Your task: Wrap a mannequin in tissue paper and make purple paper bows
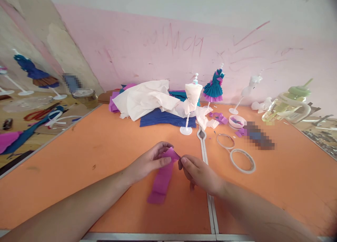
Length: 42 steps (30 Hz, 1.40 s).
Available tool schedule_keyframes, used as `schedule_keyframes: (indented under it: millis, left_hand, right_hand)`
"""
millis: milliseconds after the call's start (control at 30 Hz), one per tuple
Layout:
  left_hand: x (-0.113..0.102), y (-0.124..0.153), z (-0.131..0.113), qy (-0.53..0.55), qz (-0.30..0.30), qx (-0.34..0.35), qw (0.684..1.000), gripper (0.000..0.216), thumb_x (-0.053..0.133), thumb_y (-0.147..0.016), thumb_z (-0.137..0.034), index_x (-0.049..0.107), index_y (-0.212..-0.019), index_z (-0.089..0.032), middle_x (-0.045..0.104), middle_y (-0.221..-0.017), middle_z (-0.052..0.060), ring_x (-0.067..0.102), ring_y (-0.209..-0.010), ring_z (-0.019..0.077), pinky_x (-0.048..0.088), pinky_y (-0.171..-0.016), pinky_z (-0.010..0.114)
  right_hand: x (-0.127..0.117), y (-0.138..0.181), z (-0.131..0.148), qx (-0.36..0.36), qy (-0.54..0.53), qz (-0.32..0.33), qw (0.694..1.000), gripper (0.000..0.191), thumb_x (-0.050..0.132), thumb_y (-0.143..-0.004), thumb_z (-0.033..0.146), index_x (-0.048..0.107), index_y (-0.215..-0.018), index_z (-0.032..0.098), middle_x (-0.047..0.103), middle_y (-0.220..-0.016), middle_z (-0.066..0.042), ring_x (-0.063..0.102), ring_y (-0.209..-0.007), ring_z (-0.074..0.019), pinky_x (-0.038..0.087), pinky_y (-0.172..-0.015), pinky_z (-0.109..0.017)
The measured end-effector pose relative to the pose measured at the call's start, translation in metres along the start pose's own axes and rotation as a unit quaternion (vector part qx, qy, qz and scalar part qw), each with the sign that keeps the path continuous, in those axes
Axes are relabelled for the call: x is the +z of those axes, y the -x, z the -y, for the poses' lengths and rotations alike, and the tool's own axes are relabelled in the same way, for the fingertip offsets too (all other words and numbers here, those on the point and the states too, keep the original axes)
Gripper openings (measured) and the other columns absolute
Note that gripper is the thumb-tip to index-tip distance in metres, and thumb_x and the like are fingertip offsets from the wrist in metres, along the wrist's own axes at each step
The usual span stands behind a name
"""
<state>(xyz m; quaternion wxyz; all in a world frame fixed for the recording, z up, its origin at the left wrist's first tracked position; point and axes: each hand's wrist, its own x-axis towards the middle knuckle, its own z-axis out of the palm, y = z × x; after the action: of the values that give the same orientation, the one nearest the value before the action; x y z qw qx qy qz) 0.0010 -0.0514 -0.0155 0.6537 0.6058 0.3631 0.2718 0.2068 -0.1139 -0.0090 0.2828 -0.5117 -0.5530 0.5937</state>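
A purple strip of crepe paper (161, 184) hangs between my hands over the orange table, its lower end toward me. My left hand (151, 162) is curled around the strip's upper part, thumb in front and fingers behind. With thumb and index finger, my right hand (198, 171) pinches the strip's top right corner, which is drawn to a narrow point. Beyond my hands stands a small white dress form (193, 94) wrapped in pale paper.
White crumpled paper (147, 98) and folded blue paper (165, 118) lie at the back. Two tape rolls (242, 161) are on the right, near a round dish (237, 122). A dressed mannequin (214, 85), a bare one (251, 85) and a bottle (286, 101) stand by the wall.
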Motion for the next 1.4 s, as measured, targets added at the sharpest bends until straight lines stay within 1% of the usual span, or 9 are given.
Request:
schedule_keyframes:
  millis: [67,200,367,500,733,967,1100,1167,1400]
  left_hand:
    - [0.000,-0.001,0.001,-0.004,-0.013,0.004,1.000,0.045,0.065,-0.082,-0.040,0.052,-0.121,-0.023,0.060,-0.112,0.008,0.052,-0.112,0.0238,0.042,-0.089,0.032]
    - [0.003,-0.002,0.002,-0.032,-0.033,0.009,0.999,0.048,0.065,-0.081,-0.042,0.051,-0.123,-0.023,0.065,-0.087,0.002,0.062,-0.087,0.0198,0.045,-0.077,0.029]
    - [0.006,0.001,-0.002,-0.061,-0.054,0.002,0.997,0.061,0.068,-0.079,-0.041,0.044,-0.132,-0.024,0.066,-0.079,0.001,0.062,-0.072,0.0176,0.047,-0.065,0.027]
    - [0.008,0.004,-0.005,-0.044,-0.078,0.031,0.995,0.073,0.071,-0.077,-0.038,0.035,-0.139,-0.026,0.067,-0.081,0.001,0.062,-0.072,0.0172,0.047,-0.065,0.026]
    - [0.010,0.006,-0.002,-0.032,-0.043,0.054,0.997,0.077,0.070,-0.079,-0.033,0.028,-0.143,-0.028,0.066,-0.082,0.001,0.061,-0.073,0.0163,0.046,-0.066,0.026]
    - [0.010,0.006,0.000,-0.033,-0.036,0.061,0.997,0.078,0.069,-0.079,-0.034,0.026,-0.144,-0.027,0.063,-0.081,0.001,0.061,-0.071,0.0156,0.047,-0.064,0.026]
    - [0.007,0.005,0.003,-0.039,-0.061,0.046,0.996,0.074,0.071,-0.077,-0.036,0.032,-0.140,-0.031,0.062,-0.099,0.004,0.053,-0.057,0.0079,0.044,-0.053,0.021]
    - [0.006,0.005,0.003,-0.039,-0.060,0.045,0.996,0.074,0.071,-0.077,-0.036,0.033,-0.139,-0.031,0.062,-0.107,0.006,0.053,-0.058,0.0074,0.045,-0.053,0.021]
    - [0.007,0.004,0.003,-0.051,-0.051,0.050,0.996,0.074,0.072,-0.076,-0.034,0.032,-0.138,-0.031,0.063,-0.110,0.006,0.053,-0.059,0.0069,0.046,-0.056,0.021]
  right_hand:
    - [0.001,0.000,0.001,0.006,0.004,0.008,1.000,0.041,0.035,-0.093,0.057,0.051,-0.084,0.020,0.035,-0.057,0.005,0.036,-0.049,-0.0081,0.047,-0.040,-0.020]
    - [0.002,0.000,-0.001,0.007,0.006,0.014,1.000,0.042,0.034,-0.092,0.058,0.051,-0.084,0.020,0.035,-0.057,0.006,0.035,-0.050,-0.0079,0.047,-0.041,-0.020]
    - [0.002,0.000,-0.005,0.009,-0.018,0.031,0.999,0.043,0.034,-0.092,0.059,0.052,-0.086,0.020,0.036,-0.057,0.006,0.035,-0.048,-0.0078,0.048,-0.041,-0.021]
    - [0.002,-0.001,-0.005,0.007,-0.044,0.038,0.998,0.044,0.035,-0.091,0.059,0.054,-0.087,0.019,0.035,-0.056,0.007,0.034,-0.047,-0.0075,0.048,-0.040,-0.021]
    - [0.004,0.001,-0.002,-0.001,-0.098,0.054,0.994,0.042,0.036,-0.093,0.057,0.053,-0.085,0.019,0.035,-0.053,0.007,0.035,-0.045,-0.0080,0.048,-0.038,-0.023]
    - [0.003,-0.001,-0.007,-0.007,-0.079,0.057,0.995,0.045,0.039,-0.090,0.059,0.054,-0.085,0.017,0.036,-0.051,0.007,0.036,-0.042,-0.0072,0.048,-0.038,-0.023]
    - [0.002,-0.001,-0.009,-0.020,-0.084,0.075,0.993,0.046,0.039,-0.090,0.061,0.055,-0.086,0.018,0.035,-0.050,0.008,0.035,-0.041,-0.0065,0.048,-0.038,-0.022]
    - [0.002,-0.001,-0.009,-0.023,-0.086,0.082,0.993,0.047,0.038,-0.090,0.061,0.055,-0.086,0.018,0.035,-0.050,0.008,0.035,-0.041,-0.0065,0.048,-0.038,-0.022]
    - [0.003,0.000,-0.007,-0.029,-0.083,0.082,0.993,0.044,0.037,-0.092,0.058,0.055,-0.086,0.018,0.035,-0.051,0.009,0.036,-0.040,-0.0058,0.048,-0.038,-0.021]
